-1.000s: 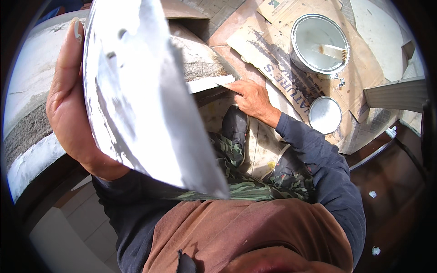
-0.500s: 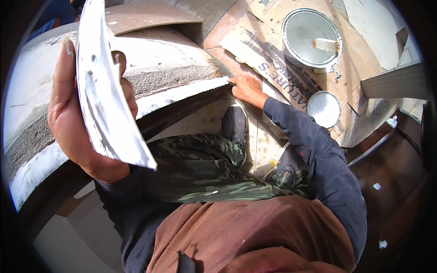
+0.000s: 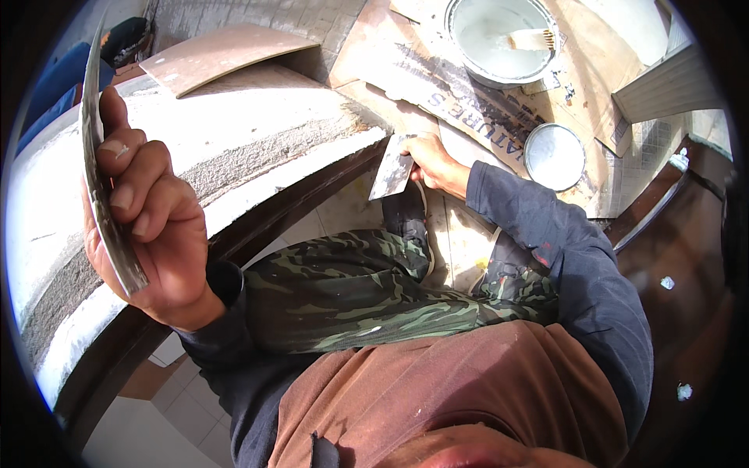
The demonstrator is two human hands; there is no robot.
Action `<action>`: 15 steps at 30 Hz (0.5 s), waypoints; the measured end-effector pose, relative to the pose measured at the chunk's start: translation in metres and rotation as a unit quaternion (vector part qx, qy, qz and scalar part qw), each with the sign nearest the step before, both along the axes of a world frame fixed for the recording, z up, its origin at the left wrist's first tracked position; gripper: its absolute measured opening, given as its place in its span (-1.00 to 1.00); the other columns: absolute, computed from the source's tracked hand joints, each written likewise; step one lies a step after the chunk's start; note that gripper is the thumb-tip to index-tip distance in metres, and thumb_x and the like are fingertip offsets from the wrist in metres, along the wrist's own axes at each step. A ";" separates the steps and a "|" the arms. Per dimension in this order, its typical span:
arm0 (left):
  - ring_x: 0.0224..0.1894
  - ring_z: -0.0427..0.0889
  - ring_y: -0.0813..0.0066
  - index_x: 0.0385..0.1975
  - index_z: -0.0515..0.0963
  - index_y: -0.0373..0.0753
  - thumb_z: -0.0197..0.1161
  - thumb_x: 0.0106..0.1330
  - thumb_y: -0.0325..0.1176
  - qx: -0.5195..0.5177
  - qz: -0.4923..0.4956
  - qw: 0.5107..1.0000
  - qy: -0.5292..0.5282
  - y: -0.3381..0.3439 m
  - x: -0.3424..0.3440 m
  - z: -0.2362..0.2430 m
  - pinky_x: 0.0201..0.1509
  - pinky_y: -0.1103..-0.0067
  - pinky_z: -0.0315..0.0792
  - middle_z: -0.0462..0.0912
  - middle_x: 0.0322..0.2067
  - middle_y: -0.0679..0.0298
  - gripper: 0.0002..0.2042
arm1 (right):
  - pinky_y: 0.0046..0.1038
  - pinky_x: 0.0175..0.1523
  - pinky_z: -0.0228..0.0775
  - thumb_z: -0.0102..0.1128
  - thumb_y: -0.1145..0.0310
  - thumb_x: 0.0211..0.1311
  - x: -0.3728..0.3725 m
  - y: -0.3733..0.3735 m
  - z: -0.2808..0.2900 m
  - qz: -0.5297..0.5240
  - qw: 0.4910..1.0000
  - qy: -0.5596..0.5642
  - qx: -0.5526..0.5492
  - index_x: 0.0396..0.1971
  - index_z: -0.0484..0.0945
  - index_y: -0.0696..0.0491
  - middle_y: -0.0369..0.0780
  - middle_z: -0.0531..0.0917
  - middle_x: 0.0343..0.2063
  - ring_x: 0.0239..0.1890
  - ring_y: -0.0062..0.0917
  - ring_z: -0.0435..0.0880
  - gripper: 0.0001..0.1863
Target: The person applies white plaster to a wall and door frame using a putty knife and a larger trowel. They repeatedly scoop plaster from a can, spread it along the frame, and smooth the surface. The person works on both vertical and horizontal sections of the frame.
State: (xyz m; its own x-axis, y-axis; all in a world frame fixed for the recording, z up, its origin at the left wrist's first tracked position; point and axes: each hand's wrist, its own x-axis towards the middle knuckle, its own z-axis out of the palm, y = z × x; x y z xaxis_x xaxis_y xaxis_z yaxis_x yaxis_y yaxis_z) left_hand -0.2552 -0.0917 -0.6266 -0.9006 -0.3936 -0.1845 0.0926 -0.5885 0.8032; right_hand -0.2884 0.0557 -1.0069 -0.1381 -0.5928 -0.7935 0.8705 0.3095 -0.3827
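Note:
My left hand [image 3: 168,214] is closed round a thin curved plate [image 3: 95,171], raised at the left and seen nearly edge-on, so its broad face is mostly hidden. White smears mark a finger. Low beside the end of a curved ledge, my right hand [image 3: 437,162] grips a putty knife [image 3: 392,169]; its flat, white-smeared blade points down and left, and its handle is hidden in my fingers. The ledge [image 3: 234,160] has a rough grey band and a white-coated lower edge above dark brown wood [image 3: 292,204].
A large bucket [image 3: 458,58] of whitish material with a brush [image 3: 532,39] stands on flattened cardboard [image 3: 488,117]. Nearer lies a round white lid or tin [image 3: 555,156]. A loose brown board [image 3: 226,54] rests on the ledge. Dark wood with white lumps [image 3: 667,282] is at right.
The plate has turned from showing its white-coated face to nearly edge-on, moving left. My right hand has drawn the putty knife off the ledge's edge, and its blade now shows. The view has shifted slightly.

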 end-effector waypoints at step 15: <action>-0.38 0.48 0.54 0.33 0.16 -0.54 -0.06 0.58 -0.32 -0.040 0.008 0.999 -0.007 0.000 -0.005 0.000 -0.48 0.65 0.44 0.58 -0.22 0.07 -0.53 | -0.52 -0.49 0.57 0.07 0.44 0.22 -0.011 -0.005 0.033 -0.043 0.963 0.225 -0.140 0.10 0.46 0.24 -0.17 0.65 -0.34 -0.47 -0.55 0.68 -0.57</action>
State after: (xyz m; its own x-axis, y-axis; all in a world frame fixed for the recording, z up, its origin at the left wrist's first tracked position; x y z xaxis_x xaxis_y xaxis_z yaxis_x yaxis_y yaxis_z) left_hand -0.2604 -0.0914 -0.6271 -0.8913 -0.4223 -0.1649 0.0901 -0.5214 0.8485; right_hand -0.2997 0.0511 -0.9742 -0.4882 -0.7462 -0.4526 0.6153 0.0734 -0.7848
